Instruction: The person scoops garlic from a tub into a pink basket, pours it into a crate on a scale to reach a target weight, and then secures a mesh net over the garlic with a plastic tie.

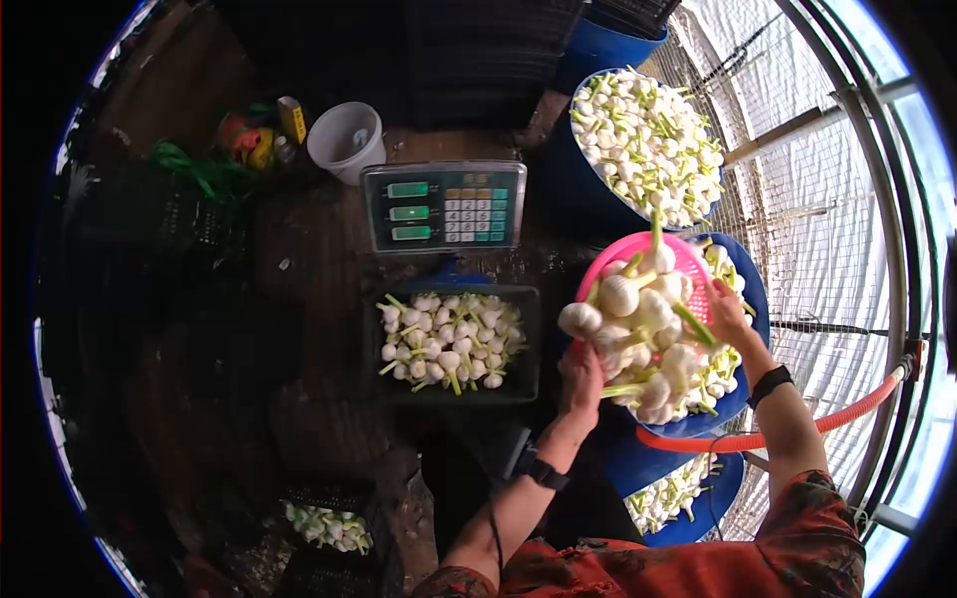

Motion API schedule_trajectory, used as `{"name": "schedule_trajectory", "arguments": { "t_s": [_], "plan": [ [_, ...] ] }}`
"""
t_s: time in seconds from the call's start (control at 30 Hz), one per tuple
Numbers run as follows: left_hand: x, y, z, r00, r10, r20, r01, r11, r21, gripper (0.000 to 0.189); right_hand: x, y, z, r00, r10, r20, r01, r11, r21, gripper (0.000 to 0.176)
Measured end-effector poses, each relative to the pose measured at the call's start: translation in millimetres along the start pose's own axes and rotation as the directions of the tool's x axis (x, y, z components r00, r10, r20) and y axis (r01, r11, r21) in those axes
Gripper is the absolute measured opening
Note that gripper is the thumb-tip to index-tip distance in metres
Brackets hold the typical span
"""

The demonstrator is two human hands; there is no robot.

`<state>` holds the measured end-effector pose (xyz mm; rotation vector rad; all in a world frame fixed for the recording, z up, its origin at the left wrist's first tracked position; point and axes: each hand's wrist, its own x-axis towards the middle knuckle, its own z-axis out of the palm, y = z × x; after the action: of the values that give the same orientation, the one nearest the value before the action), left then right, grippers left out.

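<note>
Both my hands grip a pink plastic basket (601,261) heaped with garlic bulbs (648,314), green stems still on them. My left hand (580,384) is closed on its near left side, partly hidden by the bulbs. At the right side, my right hand (731,317) has its fingers wrapped over the rim. The basket is held tilted over a blue barrel (755,289) full of more garlic. To the left, a black crate (530,344) of garlic bulbs sits in front of a digital scale display (445,207).
Another large barrel of garlic (648,145) stands at the back right, and a third (733,488) close by my right side. An orange hose (837,414) runs along the right. A white bucket (346,140) stands behind the scale. A smaller crate (364,498) of garlic is at lower left.
</note>
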<state>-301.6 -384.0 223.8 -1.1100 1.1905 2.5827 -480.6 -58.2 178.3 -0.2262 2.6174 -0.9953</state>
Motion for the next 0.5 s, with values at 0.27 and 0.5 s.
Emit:
{"name": "schedule_trajectory", "arguments": {
  "t_s": [0.27, 0.5],
  "plan": [
    [-8, 55, -206, 0.976, -0.213, -0.043, 0.216, 0.971, 0.102, 0.058, -36, -186, 176, 0.916, 0.375, 0.146, -0.332, 0.909, -0.254, 0.027],
    [42, 65, -342, 0.846, -0.533, 0.015, 0.532, 0.846, 0.034, 0.053, -12, -144, 308, 0.55, 0.222, 0.805, 0.659, 0.477, -0.582, 0.029]
  ]
}}
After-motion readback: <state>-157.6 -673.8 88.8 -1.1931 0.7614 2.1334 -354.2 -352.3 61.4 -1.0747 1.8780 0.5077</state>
